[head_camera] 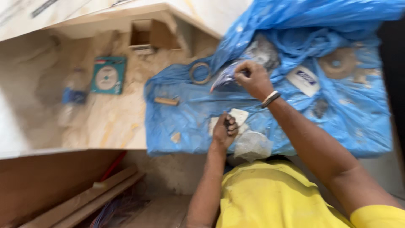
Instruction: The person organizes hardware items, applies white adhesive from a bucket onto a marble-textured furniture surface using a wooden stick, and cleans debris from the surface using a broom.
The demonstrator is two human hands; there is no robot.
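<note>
Hands are working on a blue sheet (190, 131). The left hand (223, 131) is curling shut on a small dark bit (228, 123) over a white paper (239, 116). The right hand (253, 79) is pinching a blue-and-white packet (225, 76) farther up, beside a ring (200, 73). A wood peg (166, 101) is lying well off to the left.

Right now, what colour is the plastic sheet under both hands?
Bright blue; the plastic sheet shows best in the head view, crumpled under scattered small items.

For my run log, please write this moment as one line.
left hand: holds small dark piece | right hand: grips blue plastic sheet
</note>
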